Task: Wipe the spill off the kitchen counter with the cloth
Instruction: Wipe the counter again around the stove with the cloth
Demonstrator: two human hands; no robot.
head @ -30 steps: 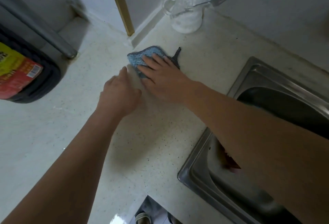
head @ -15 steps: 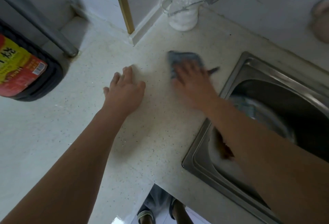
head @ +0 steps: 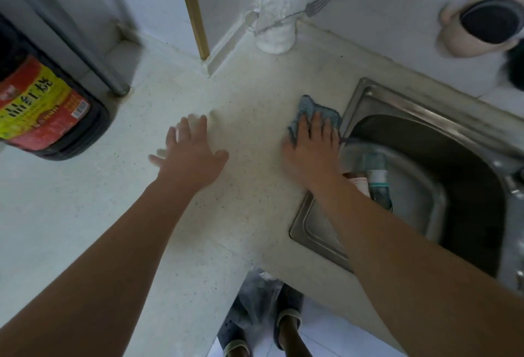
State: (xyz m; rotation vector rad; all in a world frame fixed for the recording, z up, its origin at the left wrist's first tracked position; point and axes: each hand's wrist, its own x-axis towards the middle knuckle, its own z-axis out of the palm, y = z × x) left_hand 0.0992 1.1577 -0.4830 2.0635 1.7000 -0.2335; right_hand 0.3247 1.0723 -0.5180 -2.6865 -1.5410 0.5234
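As the head camera is showing it, the right hand (head: 312, 155) is pressing straight fingers onto the cloth (head: 313, 114) beside the sink (head: 365, 96) rim; the left hand (head: 188, 155), fingers spread, is lying farther away on the counter (head: 249, 209).

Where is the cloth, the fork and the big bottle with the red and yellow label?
cloth (head: 307, 107): head view, on the blue fabric above the fingers.
fork (head: 319, 2): head view, on its tines near the wall.
bottle (head: 42, 107): head view, on the red and yellow label.
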